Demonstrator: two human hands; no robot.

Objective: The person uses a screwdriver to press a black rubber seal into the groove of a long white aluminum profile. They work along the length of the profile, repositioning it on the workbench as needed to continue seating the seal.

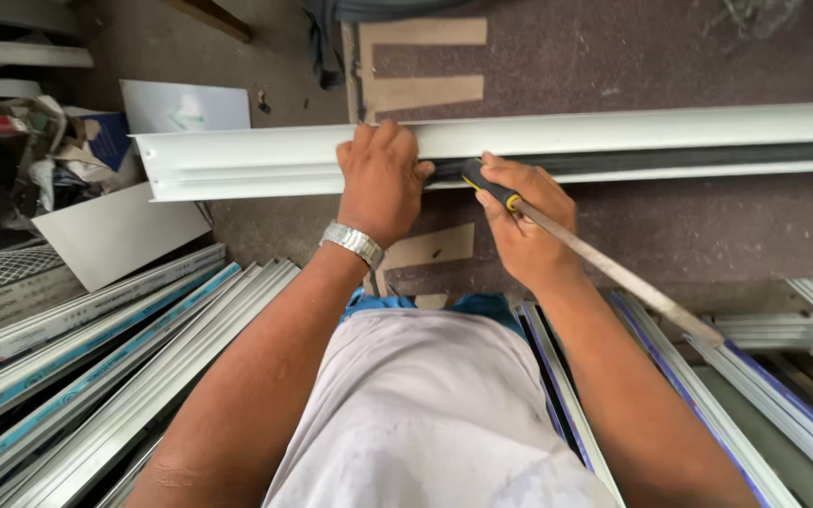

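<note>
To my far left I see a flat white sign with a green arrow (185,106) and a small blue cardboard box (105,139).
</note>
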